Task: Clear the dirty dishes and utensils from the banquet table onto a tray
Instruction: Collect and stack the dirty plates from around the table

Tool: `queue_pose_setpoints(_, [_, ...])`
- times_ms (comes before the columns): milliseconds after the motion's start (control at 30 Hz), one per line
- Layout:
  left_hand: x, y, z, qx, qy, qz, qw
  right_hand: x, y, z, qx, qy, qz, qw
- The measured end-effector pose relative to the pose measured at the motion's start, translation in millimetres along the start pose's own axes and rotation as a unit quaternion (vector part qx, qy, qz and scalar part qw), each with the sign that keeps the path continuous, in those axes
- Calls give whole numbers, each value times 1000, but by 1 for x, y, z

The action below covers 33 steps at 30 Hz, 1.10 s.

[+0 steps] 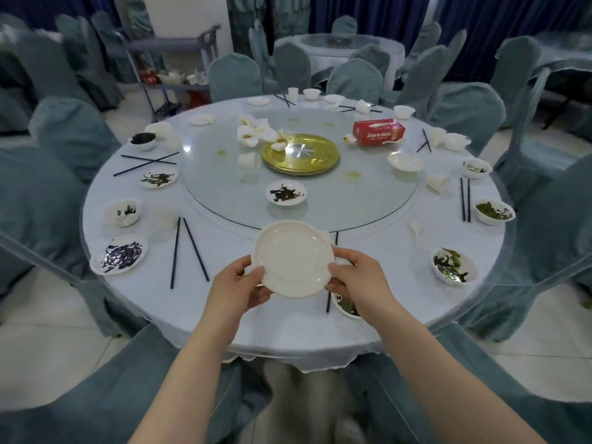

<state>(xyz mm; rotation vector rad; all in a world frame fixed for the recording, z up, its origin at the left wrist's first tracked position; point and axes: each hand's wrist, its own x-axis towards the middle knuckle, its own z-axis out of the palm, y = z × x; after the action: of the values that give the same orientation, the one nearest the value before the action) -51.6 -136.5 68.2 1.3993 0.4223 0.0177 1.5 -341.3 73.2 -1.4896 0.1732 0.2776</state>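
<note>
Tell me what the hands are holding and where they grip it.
Both hands hold one white plate by its near rim: left hand at lower left, right hand at lower right.

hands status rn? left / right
Left hand: grips the left rim of the white plate, thumb on top.
Right hand: grips the same plate's right rim, held above the table.

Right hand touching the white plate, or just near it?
Touching. The head view shows the right hand with its thumb lying over the rim of the white plate and fingers beneath; the left hand holds the opposite edge.
</note>
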Motion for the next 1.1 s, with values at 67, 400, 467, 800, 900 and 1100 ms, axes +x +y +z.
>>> queue_pose_setpoints(67, [7,1,-6,-10,15,1,1000,11,-2,7,-6,-20,10,1000])
queue_pose_setpoints(400, [72,8,-13,-87,150,-7,985,146,-9,-1,-43,-75,103,991])
queue_pose_setpoints(467, [83,9,-17,-91,180,-9,979,186,-8,2,-50,-78,125,988])
queue_pose_setpoints(800, [102,1,-55,-111,330,-16,937,362,16,60,-74,-75,230,967])
queue_pose_setpoints(900, [93,-3,-63,-114,363,-23,925,389,25,76,-69,-47,236,968])
queue_pose_setpoints(1100, [75,-15,-68,-138,418,-19,898,394,31,98,-36,-45,260,964])
